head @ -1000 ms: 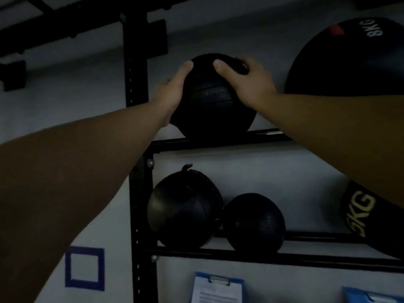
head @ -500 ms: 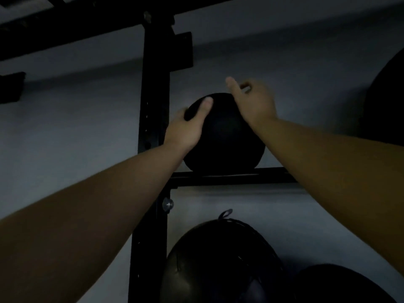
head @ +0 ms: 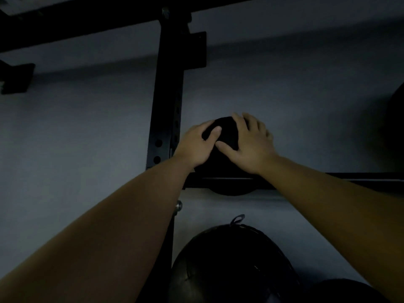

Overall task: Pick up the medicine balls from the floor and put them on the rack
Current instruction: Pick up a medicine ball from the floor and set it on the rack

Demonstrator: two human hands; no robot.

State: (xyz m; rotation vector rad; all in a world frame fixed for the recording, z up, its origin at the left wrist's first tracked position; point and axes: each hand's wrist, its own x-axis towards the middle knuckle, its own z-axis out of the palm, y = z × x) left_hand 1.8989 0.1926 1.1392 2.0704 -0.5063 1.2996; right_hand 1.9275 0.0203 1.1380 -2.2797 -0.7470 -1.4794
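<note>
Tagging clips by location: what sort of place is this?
Likely a gym: a black rack holds a medicine ball under the left hand and right hand, with a bigger ball below.

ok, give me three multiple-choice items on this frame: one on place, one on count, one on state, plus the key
1. Where is the small black round medicine ball?
A. on the black metal rack's upper rail, right of the black upright post
B. on the floor
C. on a bench

2. How many hands touch it?
A. none
B. one
C. two

3. How do the fingers lie?
A. spread over the ball
B. clenched in fists
C. hooked round the post

Key:
1 A: its underside shows just below the rail, beside the post.
2 C: the left hand and right hand both lie on it.
3 A: fingers and thumbs are splayed across its top.
</note>
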